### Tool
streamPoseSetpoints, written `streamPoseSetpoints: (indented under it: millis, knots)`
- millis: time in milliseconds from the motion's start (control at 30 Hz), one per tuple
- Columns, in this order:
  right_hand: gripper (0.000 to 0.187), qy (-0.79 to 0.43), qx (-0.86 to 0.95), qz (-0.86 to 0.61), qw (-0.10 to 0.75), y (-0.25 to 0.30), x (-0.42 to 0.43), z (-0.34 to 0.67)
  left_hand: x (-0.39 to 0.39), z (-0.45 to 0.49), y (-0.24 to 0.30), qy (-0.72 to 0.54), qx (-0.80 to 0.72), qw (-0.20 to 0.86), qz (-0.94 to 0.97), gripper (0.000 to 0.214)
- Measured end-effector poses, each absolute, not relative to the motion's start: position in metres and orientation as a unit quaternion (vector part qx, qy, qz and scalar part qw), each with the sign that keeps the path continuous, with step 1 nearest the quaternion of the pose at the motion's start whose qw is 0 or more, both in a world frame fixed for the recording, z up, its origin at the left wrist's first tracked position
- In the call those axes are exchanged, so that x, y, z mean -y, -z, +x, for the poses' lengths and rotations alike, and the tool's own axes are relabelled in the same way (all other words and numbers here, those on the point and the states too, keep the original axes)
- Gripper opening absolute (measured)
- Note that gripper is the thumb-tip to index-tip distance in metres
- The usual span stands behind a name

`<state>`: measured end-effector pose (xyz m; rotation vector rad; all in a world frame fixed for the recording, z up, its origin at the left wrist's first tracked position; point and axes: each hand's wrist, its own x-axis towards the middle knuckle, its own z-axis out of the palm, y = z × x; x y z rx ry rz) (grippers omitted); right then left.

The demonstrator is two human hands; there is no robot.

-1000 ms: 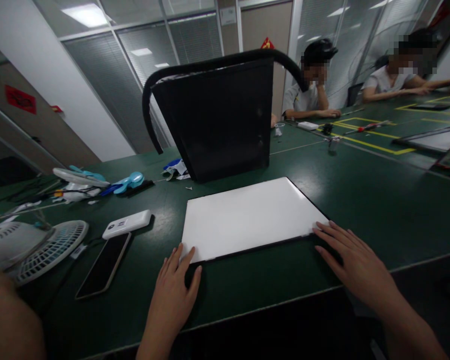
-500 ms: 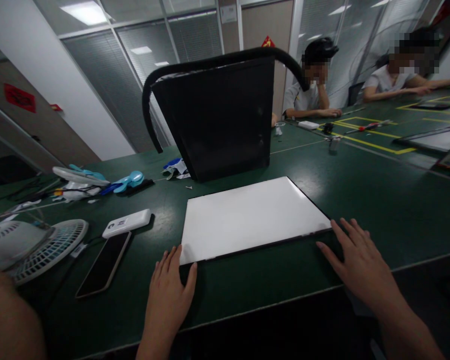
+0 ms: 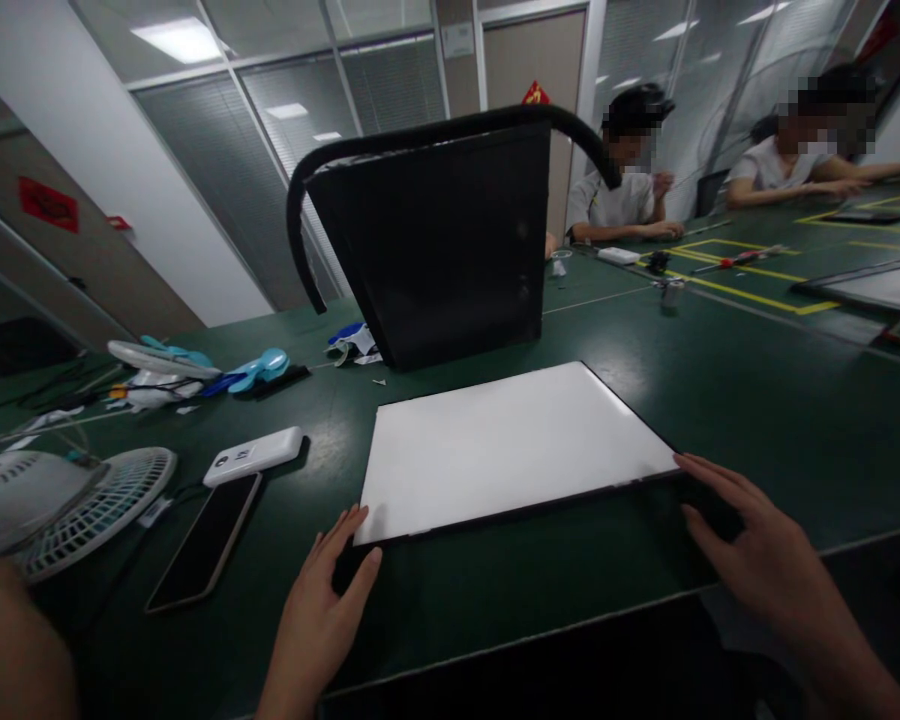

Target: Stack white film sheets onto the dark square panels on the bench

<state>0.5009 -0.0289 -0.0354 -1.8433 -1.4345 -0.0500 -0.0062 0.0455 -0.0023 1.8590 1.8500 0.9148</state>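
with the grip of left hand (image 3: 319, 605) and right hand (image 3: 769, 545) unclenched at its near corners, the white panel (image 3: 510, 445) could skew under uneven pushing.

Cannot read a word anywhere.
Can see yellow strokes on the red diamond sign (image 3: 535, 94) on the far door (image 3: 544, 50), dark strokes on the red panel (image 3: 48, 204) on the left door (image 3: 97, 255), a pale notice (image 3: 457, 40) beside the far door and dark marks on the white device (image 3: 271, 447); too blurred or small to decipher.
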Motion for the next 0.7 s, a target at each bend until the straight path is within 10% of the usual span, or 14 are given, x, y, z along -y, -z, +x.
streamPoseSetpoints:
  millis: [433,700]
  knots:
    - [0.018,0.251,0.519,-0.676,0.458,0.014,0.034,0.468,-0.042,-0.009,-0.031,-0.594,-0.516,0.533,0.313,0.070]
    - [0.033,0.252,0.636,-0.611,0.398,0.025,0.051,0.503,-0.037,0.045,-0.065,-0.627,-0.513,0.573,0.126,0.052]
